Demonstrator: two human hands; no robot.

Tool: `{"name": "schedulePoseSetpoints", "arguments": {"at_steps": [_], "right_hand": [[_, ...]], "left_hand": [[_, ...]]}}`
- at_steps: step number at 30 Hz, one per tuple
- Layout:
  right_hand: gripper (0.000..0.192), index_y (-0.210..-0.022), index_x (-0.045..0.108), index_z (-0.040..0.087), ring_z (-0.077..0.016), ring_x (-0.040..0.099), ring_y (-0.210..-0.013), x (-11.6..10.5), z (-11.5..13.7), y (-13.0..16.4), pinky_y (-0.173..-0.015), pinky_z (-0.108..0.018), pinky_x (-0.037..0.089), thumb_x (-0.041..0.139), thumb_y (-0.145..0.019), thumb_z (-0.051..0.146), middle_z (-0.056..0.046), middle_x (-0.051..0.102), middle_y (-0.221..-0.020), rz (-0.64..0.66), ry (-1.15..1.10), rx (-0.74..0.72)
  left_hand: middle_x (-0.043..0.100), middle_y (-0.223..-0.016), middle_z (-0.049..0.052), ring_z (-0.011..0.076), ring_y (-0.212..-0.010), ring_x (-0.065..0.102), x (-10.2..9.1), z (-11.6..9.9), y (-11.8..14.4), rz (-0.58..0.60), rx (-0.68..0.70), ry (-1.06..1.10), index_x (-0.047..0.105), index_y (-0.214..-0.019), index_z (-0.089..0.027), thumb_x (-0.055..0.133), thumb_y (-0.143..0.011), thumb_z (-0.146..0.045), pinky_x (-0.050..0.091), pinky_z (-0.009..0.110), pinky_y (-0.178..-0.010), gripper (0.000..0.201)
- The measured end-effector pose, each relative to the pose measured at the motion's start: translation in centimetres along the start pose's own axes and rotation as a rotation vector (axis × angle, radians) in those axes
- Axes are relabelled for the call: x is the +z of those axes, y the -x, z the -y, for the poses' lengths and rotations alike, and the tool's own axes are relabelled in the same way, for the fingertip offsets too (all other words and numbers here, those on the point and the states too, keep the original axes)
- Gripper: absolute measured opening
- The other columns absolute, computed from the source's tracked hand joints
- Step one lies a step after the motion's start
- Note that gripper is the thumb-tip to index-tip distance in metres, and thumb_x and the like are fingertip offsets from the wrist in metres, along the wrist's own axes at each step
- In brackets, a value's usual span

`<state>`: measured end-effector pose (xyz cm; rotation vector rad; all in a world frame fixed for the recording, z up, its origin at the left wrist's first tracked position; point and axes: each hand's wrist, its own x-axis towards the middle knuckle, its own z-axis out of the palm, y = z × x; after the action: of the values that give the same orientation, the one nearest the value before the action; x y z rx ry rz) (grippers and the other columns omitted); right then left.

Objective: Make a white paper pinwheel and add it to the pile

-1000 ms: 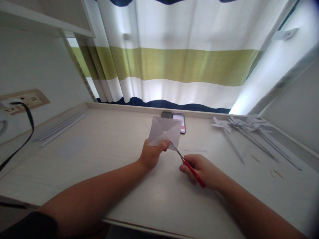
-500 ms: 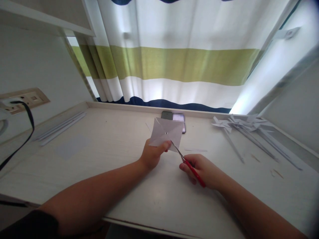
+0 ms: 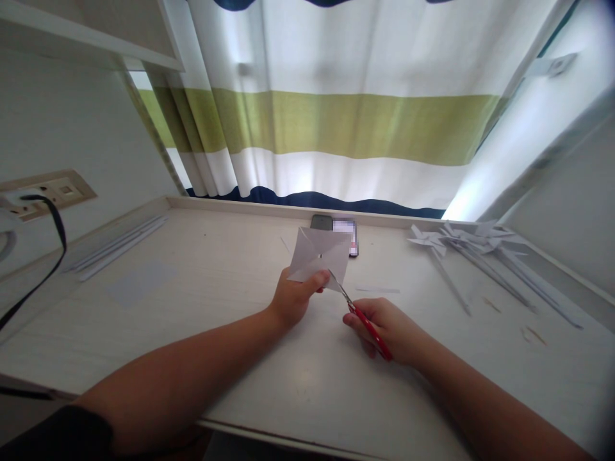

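Head view: we had our left hand (image 3: pixel 294 298) clamped on a white paper square (image 3: pixel 329 246), raised above the counter (image 3: pixel 230 262), and our right hand's grip (image 3: pixel 394 326) wrapped round red-handled scissors (image 3: pixel 361 315), blades at the square's near right part. Diagonal lines already marked it; whether all were cut, we could not tell, but we judged the cutting unfinished. At far right lay seemingly finished paper pinwheels (image 3: pixel 427 240); bare paper sticks (image 3: pixel 123 250) at far left looked unused.
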<state>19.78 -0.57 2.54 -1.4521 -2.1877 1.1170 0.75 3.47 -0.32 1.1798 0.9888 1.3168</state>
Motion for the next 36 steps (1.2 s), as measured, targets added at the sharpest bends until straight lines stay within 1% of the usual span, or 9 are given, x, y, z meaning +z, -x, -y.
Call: {"name": "schedulePoseSetpoints", "arguments": {"at_steps": [4,10,18,22,26,28,30,33,36], "right_hand": [[0.041,-0.062,0.048,0.019,-0.0111,0.046,-0.047,0.1,0.0,0.0,-0.048,-0.023,0.031,0.048,-0.085,0.052,0.002,0.054,-0.052,-0.011,-0.008,0.007],[0.041,-0.062,0.048,0.018,-0.011,0.046,-0.047,0.2,0.1,0.0,-0.047,-0.023,0.03,0.048,-0.085,0.053,0.002,0.053,-0.051,-0.023,-0.006,0.002],[0.042,-0.066,0.055,0.018,-0.0126,0.048,-0.049,0.0,-0.8,-0.3,-0.048,-0.024,0.031,0.05,-0.082,0.057,-0.001,0.057,-0.056,-0.035,0.084,0.029],[0.041,-0.066,0.057,0.019,-0.0145,0.051,-0.051,-1.3,-1.3,-0.3,-0.048,-0.025,0.033,0.055,-0.077,0.059,-0.002,0.06,-0.058,-0.116,0.196,0.062],[0.038,-0.074,0.062,0.02,-0.0172,0.054,-0.054,-3.6,-2.1,-0.2,-0.049,-0.027,0.036,0.057,-0.075,0.057,-0.005,0.064,-0.065,-0.235,0.315,0.187],[0.034,-0.075,0.064,0.02,-0.0198,0.057,-0.059,-4.7,-2.7,-0.2,-0.051,-0.029,0.037,0.059,-0.073,0.053,-0.007,0.067,-0.071,-0.279,0.409,0.242],[0.027,-0.075,0.066,0.02,-0.022,0.058,-0.064,-5.6,-3.5,-0.1,-0.054,-0.031,0.038,0.06,-0.073,0.045,-0.009,0.068,-0.074,-0.293,0.49,0.275],[0.02,-0.077,0.069,0.019,-0.0228,0.06,-0.067,-6.3,-4.6,0.2,-0.057,-0.031,0.039,0.059,-0.073,0.035,-0.01,0.069,-0.076,-0.302,0.544,0.315],[0.019,-0.078,0.071,0.018,-0.0226,0.062,-0.067,-6.6,-5.1,0.8,-0.056,-0.031,0.039,0.06,-0.071,0.032,-0.011,0.069,-0.077,-0.256,0.563,0.317]], "left_hand": [[0.063,-0.072,0.003,0.014,-0.065,0.057,0.0,0.2,-0.1,0.01,0.002,0.017,0.067,-0.079,-0.015,0.071,-0.069,-0.037,0.047,0.025,-0.059,0.025],[0.063,-0.07,0.002,0.0133,-0.063,0.057,0.1,0.0,0.0,0.001,-0.004,0.038,0.067,-0.076,-0.014,0.072,-0.069,-0.037,0.047,0.024,-0.058,0.024],[0.067,-0.074,0.004,0.0138,-0.066,0.059,0.4,-0.4,-0.1,-0.101,-0.044,0.107,0.07,-0.078,-0.014,0.075,-0.063,-0.035,0.049,0.023,-0.058,0.026],[0.069,-0.08,0.003,0.0146,-0.072,0.062,0.3,-0.3,-0.4,-0.147,-0.069,0.161,0.07,-0.083,-0.017,0.075,-0.062,-0.032,0.05,0.023,-0.059,0.027],[0.069,-0.079,0.004,0.0145,-0.071,0.062,0.2,-0.3,-0.7,-0.128,-0.114,0.172,0.07,-0.079,-0.015,0.075,-0.062,-0.033,0.049,0.022,-0.056,0.025],[0.069,-0.079,0.005,0.0141,-0.07,0.062,0.1,-0.2,-0.8,-0.111,-0.13,0.161,0.07,-0.079,-0.014,0.075,-0.063,-0.034,0.049,0.021,-0.055,0.026],[0.07,-0.08,0.005,0.0137,-0.07,0.062,0.1,-0.2,-0.8,-0.098,-0.138,0.142,0.07,-0.08,-0.014,0.075,-0.063,-0.034,0.048,0.021,-0.055,0.027],[0.07,-0.079,0.005,0.0127,-0.066,0.062,0.0,0.0,-0.8,-0.085,-0.139,0.095,0.069,-0.08,-0.014,0.075,-0.062,-0.034,0.047,0.021,-0.055,0.028],[0.069,-0.075,0.004,0.0114,-0.061,0.06,0.0,0.2,-0.8,-0.053,-0.126,0.055,0.069,-0.079,-0.014,0.074,-0.064,-0.035,0.046,0.021,-0.054,0.026]]}}
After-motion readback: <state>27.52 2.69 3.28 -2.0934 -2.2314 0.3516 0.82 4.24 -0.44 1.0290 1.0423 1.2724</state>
